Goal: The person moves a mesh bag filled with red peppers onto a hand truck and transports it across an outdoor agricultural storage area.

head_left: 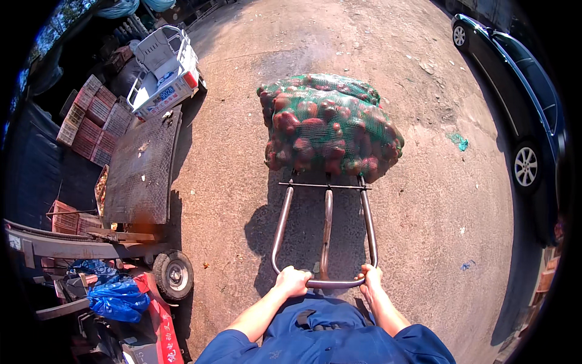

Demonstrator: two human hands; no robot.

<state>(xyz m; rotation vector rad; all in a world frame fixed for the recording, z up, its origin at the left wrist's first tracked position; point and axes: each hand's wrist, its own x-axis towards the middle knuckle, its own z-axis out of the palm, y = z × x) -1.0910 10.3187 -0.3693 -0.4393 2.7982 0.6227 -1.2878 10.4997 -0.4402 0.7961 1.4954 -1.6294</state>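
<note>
Both my hands grip the curved metal handle of a hand truck [328,227]. My left hand [293,282] is closed round the left corner of the bar, and my right hand [370,278] wraps the right corner. Ahead of me, at the truck's far end, rides a green mesh sack [330,133] packed with dark red, rounded produce. Another green mesh sack [345,85] shows just behind it. What kind of produce it is, I cannot tell for sure. The truck's wheels are hidden under the load.
A dark car [515,91] is parked along the right. On the left stand a white cargo tricycle [162,76], a metal plate [145,167], stacked red crates [97,115] and a cart with a tyre [174,276]. A green mesh scrap [459,141] lies on the concrete.
</note>
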